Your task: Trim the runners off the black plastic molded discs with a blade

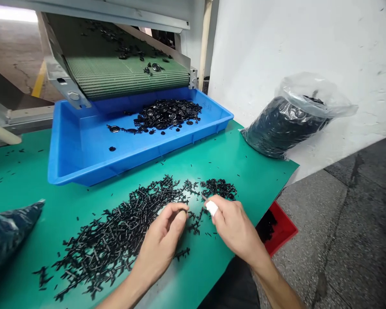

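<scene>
Both forearms rise from the bottom of the view, the right one crossing the slanting right edge of the green counter point(193, 296), with a dark-clothed lap point(236, 285) below it. The left hand point(163, 229) is palm-inward with its fingers curled, thumb and forefinger pinching a small black part point(182, 210) over the right side of a long heap point(122, 223) of similar black parts. The right hand point(236, 227) is turned knuckles-up, closed on a slim pointed piece point(204, 197) that juts toward the left; a white wrap point(212, 208) covers one fingertip. Between the hands lies a narrow gap of counter with loose parts on it — the two are near but apart. A dark-filled bag point(9, 240) takes up the left side, while a red bin point(284, 229) sits below the right edge, above the speckled floor point(347, 240). Just beyond the right hand is a smaller heap point(219, 187); past both heaps, a green strip with stray bits runs up to a blue tray point(141, 156) holding round black pieces point(169, 113). Farther right, a clear bag point(286, 124) of dark contents leans against the white wall point(309, 47) — near the counter's far corner. Behind, a ribbed green conveyor belt point(116, 73) slopes down over the tray's back rim.
</scene>
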`<state>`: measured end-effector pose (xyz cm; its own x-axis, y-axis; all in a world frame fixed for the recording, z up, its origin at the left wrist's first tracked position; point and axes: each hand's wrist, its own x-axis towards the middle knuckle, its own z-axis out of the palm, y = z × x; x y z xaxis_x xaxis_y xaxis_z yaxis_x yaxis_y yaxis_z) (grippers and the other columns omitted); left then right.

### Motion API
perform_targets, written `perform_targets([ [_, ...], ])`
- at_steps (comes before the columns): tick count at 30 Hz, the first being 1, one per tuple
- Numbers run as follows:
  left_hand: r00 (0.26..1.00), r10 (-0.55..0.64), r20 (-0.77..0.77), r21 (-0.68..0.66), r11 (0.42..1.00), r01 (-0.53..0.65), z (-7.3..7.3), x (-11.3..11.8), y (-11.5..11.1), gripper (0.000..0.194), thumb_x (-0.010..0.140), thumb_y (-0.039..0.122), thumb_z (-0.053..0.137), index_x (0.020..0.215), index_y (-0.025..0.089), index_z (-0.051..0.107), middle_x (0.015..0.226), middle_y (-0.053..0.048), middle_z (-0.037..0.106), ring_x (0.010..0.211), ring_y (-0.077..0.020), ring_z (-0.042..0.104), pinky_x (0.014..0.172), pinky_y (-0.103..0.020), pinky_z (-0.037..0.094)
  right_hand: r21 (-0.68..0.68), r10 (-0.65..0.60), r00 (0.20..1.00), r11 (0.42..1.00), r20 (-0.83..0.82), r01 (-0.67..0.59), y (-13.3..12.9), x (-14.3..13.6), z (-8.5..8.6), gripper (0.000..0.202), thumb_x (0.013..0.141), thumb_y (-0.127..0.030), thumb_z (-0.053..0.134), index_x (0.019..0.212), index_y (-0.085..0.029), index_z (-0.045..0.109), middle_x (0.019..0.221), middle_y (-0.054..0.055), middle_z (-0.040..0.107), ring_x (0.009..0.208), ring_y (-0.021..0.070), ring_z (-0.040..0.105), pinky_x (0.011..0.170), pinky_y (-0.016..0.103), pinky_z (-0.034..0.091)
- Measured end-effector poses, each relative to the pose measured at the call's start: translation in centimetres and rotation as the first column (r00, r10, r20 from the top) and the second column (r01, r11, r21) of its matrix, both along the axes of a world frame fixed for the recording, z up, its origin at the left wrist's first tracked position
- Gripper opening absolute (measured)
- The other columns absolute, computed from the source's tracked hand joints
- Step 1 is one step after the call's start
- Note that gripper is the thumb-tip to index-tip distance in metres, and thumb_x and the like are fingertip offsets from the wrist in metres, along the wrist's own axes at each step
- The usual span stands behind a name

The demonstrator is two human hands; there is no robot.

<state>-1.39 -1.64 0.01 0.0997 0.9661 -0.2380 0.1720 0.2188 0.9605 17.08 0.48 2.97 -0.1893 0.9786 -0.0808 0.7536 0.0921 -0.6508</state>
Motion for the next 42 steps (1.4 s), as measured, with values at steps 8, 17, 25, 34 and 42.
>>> perform_targets([
  [8, 0.959, 0.029, 0.281, -0.116, 0.993, 0.004, -0.3, -0.1, 0.4, 0.029, 0.094, 0.044, 0.05, 0.078, 0.02, 0.053, 0.062, 0.006, 0.041, 0.051, -0.0088, 0.028, 0.047, -0.024, 0.02, 0.148, 0.023, 0.937, 0.986, 0.35, -0.08, 5.1, -0.5, 0.6, 0.025, 0.089, -0.01, 0.045, 0.096, -0.02, 0.066, 0.088, 0.005, 0.061, 0.071, 0.0154, 0.053, 0.057, 0.027, 0.027],
  [17, 0.87, 0.107, 0.48, -0.197, 0.98, -0.012, 0.5, 0.4, 0.9, 0.023, 0.091, 0.04, 0.058, 0.099, 0.019, 0.063, 0.081, 0.001, 0.058, 0.052, -0.0075, 0.033, 0.043, -0.021, 0.018, 0.169, 0.156, 0.985, 0.972, 0.07, -0.165, 4.7, -0.2, 0.3, 0.035, 0.086, -0.003, 0.044, 0.098, -0.022, 0.07, 0.097, 0.002, 0.065, 0.084, 0.0143, 0.06, 0.072, 0.025, 0.04],
  [25, 0.878, 0.024, 0.479, -0.17, 0.983, 0.066, 0.0, 0.6, 0.5, 0.029, 0.088, 0.046, 0.063, 0.097, 0.019, 0.063, 0.06, 0.006, 0.044, 0.053, -0.0088, 0.028, 0.046, -0.021, 0.018, 0.182, 0.274, 0.932, 0.955, -0.238, -0.234, 0.4, -1.2, 1.1, 0.038, 0.081, 0.003, 0.045, 0.096, -0.024, 0.068, 0.093, -0.003, 0.065, 0.084, 0.0112, 0.059, 0.074, 0.023, 0.042],
  [34, 0.896, 0.101, 0.432, -0.231, 0.973, 0.001, -0.2, 0.5, 0.2, 0.042, 0.079, 0.045, 0.075, 0.109, 0.017, 0.066, 0.067, 0.004, 0.048, 0.057, -0.0084, 0.033, 0.05, -0.021, 0.021, 0.215, 0.141, 0.981, 0.97, -0.132, -0.11, -2.3, -0.3, 0.1, 0.05, 0.083, -0.001, 0.035, 0.121, -0.022, 0.059, 0.105, 0.005, 0.065, 0.091, 0.0174, 0.061, 0.08, 0.03, 0.049],
  [42, 0.913, 0.129, 0.386, -0.198, 0.979, -0.055, 0.2, 0.8, 0.2, 0.034, 0.077, 0.039, 0.078, 0.104, 0.02, 0.067, 0.079, 0.003, 0.056, 0.056, -0.0055, 0.033, 0.049, -0.019, 0.024, 0.295, 0.061, 0.998, 0.954, -0.031, -0.05, -4.1, -1.1, -0.4, 0.04, 0.086, -0.003, 0.035, 0.109, -0.019, 0.064, 0.09, 0.006, 0.066, 0.081, 0.0204, 0.063, 0.07, 0.031, 0.046],
])
